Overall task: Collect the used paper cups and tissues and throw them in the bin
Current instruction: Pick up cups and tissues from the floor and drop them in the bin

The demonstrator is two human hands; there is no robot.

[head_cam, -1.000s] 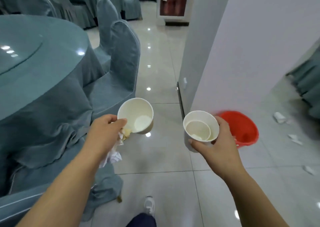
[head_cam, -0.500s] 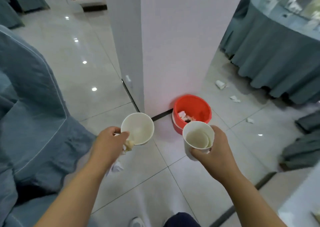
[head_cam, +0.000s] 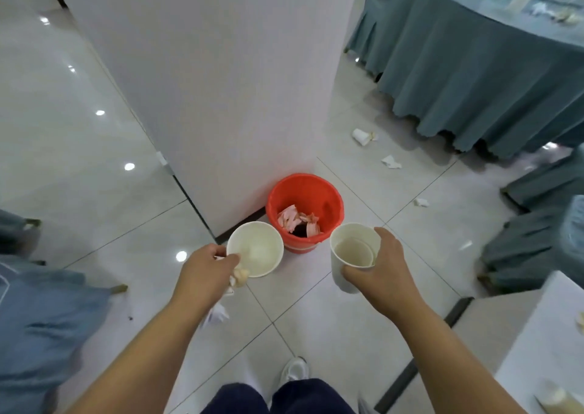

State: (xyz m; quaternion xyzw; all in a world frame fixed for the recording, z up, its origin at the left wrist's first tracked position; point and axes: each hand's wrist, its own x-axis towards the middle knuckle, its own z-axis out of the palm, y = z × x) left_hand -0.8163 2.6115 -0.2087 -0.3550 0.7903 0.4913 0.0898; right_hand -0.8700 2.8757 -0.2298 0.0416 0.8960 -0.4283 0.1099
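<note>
Here, cups (head_cam: 254, 249) in hands (head_cam: 207, 271), near bin (head_cam: 319, 193)

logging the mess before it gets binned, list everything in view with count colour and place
red plastic bin: one, red, on floor against white pillar
crumpled paper scraps: several, pinkish, inside the bin
white paper cup: one, white, left hand
crumpled white tissue: one wad, white, left hand
nested white paper cups: apparently two, white, right hand
fallen white paper cup: one, white, floor near the table
tissue scraps: two, white, floor right of bin
round cloth-covered table: one, grey-blue, upper right
left hand: grips cup and tissue
right hand: grips nested cups
</note>
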